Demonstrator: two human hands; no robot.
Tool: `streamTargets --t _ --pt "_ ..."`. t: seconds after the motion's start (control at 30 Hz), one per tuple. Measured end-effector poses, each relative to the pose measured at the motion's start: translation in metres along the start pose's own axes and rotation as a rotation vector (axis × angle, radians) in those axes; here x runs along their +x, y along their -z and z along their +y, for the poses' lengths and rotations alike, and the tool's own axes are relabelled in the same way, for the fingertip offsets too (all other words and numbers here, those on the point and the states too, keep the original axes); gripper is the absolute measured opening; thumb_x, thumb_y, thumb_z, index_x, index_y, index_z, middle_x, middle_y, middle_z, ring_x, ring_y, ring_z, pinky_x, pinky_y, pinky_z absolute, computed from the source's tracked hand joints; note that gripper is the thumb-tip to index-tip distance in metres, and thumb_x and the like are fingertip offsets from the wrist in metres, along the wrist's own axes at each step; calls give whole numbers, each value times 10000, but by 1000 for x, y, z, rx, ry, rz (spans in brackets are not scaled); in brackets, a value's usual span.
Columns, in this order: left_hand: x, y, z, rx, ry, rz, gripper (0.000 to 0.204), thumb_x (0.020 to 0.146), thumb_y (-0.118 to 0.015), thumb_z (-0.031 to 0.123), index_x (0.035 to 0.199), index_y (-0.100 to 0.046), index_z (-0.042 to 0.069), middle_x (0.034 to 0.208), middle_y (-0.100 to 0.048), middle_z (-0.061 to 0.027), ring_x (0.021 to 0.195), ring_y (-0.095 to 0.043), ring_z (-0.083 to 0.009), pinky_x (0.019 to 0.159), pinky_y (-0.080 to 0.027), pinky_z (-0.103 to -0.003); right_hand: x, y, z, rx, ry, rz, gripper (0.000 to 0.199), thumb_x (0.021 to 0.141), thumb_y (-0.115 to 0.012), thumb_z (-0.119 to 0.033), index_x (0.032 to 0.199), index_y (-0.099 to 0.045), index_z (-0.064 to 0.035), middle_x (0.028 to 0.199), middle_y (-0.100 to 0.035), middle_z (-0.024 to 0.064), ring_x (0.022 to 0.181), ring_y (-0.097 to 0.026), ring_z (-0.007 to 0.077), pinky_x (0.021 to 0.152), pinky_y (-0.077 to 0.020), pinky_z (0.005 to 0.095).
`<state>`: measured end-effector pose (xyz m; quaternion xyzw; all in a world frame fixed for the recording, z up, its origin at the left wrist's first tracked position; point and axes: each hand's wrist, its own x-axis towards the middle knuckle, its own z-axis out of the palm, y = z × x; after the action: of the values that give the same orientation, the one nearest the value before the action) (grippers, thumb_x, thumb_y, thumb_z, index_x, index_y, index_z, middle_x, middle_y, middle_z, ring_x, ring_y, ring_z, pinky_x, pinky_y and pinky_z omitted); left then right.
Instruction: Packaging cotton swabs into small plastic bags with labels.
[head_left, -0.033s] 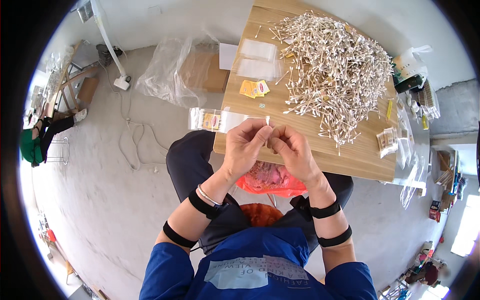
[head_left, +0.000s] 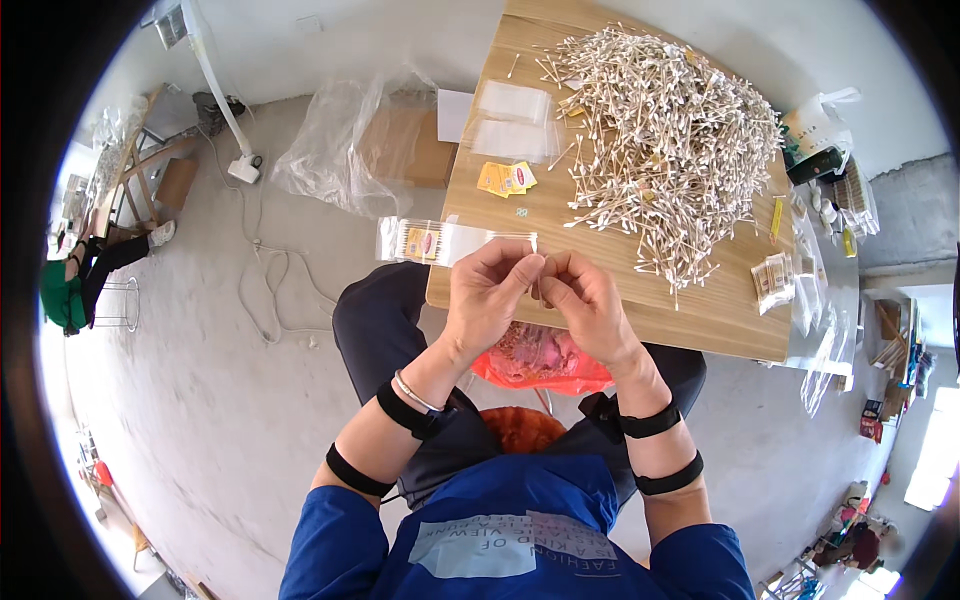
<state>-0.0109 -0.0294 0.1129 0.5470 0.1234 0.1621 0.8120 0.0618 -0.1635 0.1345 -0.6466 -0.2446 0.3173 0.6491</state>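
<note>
My left hand is closed in a pinch above the table's near edge. Cotton swabs show just past its fingers, white tips pointing right, and seem gripped there. Right beside it, my right hand is also closed, fingertips nearly touching the left ones; whatever it pinches is hidden. To the left of the hands lies a clear plastic pouch with swabs and a yellow card inside, reaching past the table's left edge. A large heap of loose cotton swabs covers the far right part of the table.
Yellow cards and flat clear pouches lie on the wooden table. Filled packs sit at its right edge. A red plastic bag is below my hands. A seated person in green is far left.
</note>
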Motion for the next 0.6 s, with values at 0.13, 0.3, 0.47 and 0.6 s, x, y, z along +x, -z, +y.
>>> streamTargets --t 0.13,0.3,0.47,0.6 --pt "-10 -9 3 -48 -47 10 130 903 -671 80 994 -647 -10 841 -637 -5 752 -565 -51 668 -471 -194 -15 -4 -9 96 0 26 60 922 -587 -19 950 -600 32 847 -631 24 769 -574 81 711 -495 235" --pt "-20 -16 3 -46 17 23 122 901 -675 92 967 -655 -9 830 -643 3 747 -563 -45 664 -473 -202 -33 6 -4 -18 -61 59 81 892 -617 -16 949 -622 42 826 -652 45 761 -587 90 700 -495 247" --pt "-38 22 -42 382 189 -55 195 845 -733 173 905 -675 -4 716 -655 -31 633 -594 -102 600 -492 -260 -54 12 42 -326 -122 -30 102 847 -631 -53 905 -649 29 815 -690 167 775 -669 212 701 -510 326" --pt "-52 39 -49 916 105 -220 202 806 -738 120 961 -660 16 816 -667 -117 693 -646 -243 649 -524 -321 -70 17 93 -697 -196 -138 172 846 -639 -97 994 -682 -21 896 -679 164 864 -662 329 743 -520 376"
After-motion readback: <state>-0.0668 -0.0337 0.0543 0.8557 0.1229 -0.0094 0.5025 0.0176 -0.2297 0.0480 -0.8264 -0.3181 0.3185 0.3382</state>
